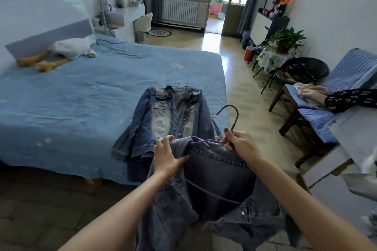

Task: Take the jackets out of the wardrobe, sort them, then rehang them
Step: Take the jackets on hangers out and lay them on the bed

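A washed-out blue denim jacket (pixel 165 122) lies spread on the corner of the blue bed (pixel 81 96), still on a thin wire hanger whose hook shows at its collar. In front of me hangs a darker grey-blue denim jacket (pixel 214 185) on a purple hanger (pixel 232 120). My right hand (pixel 240 142) grips the purple hanger just below its hook. My left hand (pixel 167 155) grasps the shoulder and collar fabric of the dark jacket at the hanger's left end.
A white goose plush (pixel 73 47) lies near the headboard. To the right stand wooden chairs with blue cushions (pixel 314 126) holding clothes, a round black chair (pixel 302 71) and a small table with a plant (pixel 285 40). Tiled floor runs toward the balcony door.
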